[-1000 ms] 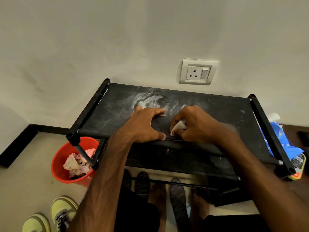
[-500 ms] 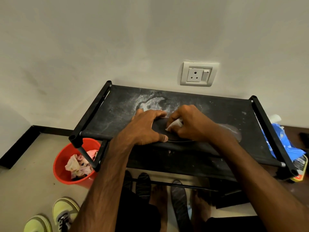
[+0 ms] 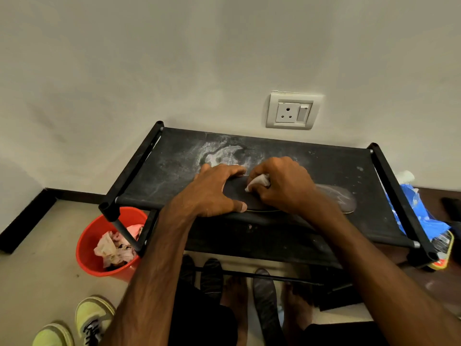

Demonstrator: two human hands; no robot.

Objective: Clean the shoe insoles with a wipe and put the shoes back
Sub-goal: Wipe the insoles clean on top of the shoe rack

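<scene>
On my feed the biggest item is the black fabric-topped shoe rack with a tube frame (image 3: 311,161), set against a pale wall and dusted with white smears on its top. Left of it on the floor stands a round red plastic bucket (image 3: 87,245) with crumpled pinkish paper inside, partly tucked behind the rack's front-left post. A crinkled blue plastic bag (image 3: 421,213) sits just beyond the rack's right rail. A pair of yellow-green sneakers (image 3: 92,318) rests on the floor at lower left, well apart from the rack.

The long dark shoe insole (image 3: 334,196) lies flat on the rack's top near the front edge, its greyer end pointing right. I see the left hand (image 3: 214,193) spread over the insole's left end, fingers at the far edge and thumb at the near edge, pressing it down. The right hand (image 3: 284,186) is curled around a small bunched white wipe (image 3: 259,182), holding it against the insole's middle, just beside the left hand's fingertips.
</scene>
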